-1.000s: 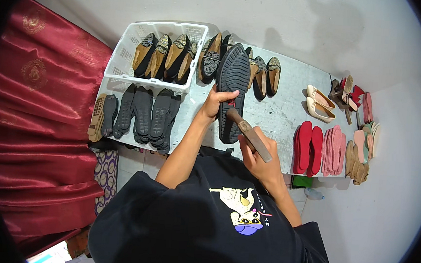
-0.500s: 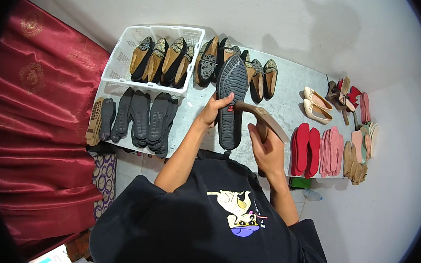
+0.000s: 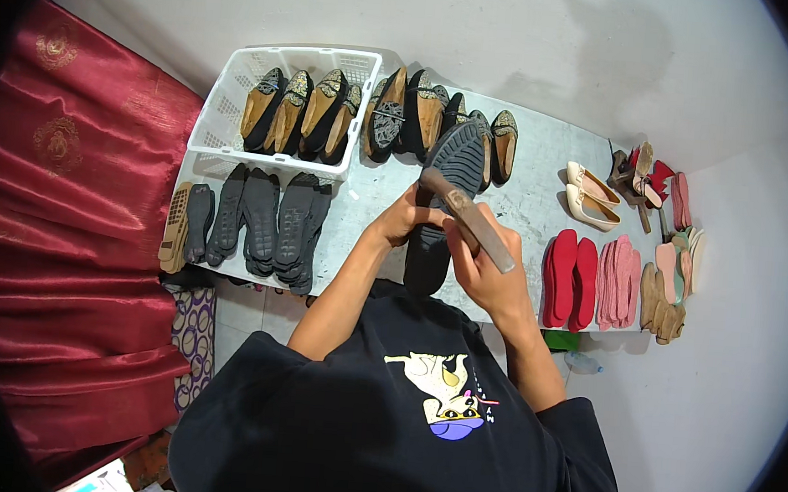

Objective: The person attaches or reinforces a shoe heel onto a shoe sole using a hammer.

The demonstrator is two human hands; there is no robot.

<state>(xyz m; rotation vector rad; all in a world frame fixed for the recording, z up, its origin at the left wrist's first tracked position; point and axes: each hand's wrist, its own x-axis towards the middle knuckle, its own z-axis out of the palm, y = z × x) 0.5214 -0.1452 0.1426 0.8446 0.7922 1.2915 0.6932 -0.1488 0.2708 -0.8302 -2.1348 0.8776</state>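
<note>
A black shoe [image 3: 460, 156] is held above the table's front edge, its ridged sole turned up and its far end leaning right. My left hand [image 3: 402, 217] grips it around the left side, near the middle. My right hand [image 3: 494, 279] is closed around a hammer [image 3: 471, 213]. The hammer's head lies across the view of the sole, its round face near the sole's middle. Whether it touches the sole, I cannot tell. The shoe's upper faces down and is hidden, and most of the hammer's handle is covered by my hand.
The table [image 3: 535, 183] holds a white basket [image 3: 209, 153] of patterned black loafers, with more loafers beside it. Black soles [image 3: 295, 221] lie front left. At right are cream flats [image 3: 589, 207], red insoles [image 3: 560, 276], pink insoles [image 3: 620, 280] and tan pieces [image 3: 662, 306]. A red curtain [image 3: 74, 251] hangs left.
The hammer has moved up and left over the sole, along with my right hand. The shoe has tilted, its far end shifting right and lower.
</note>
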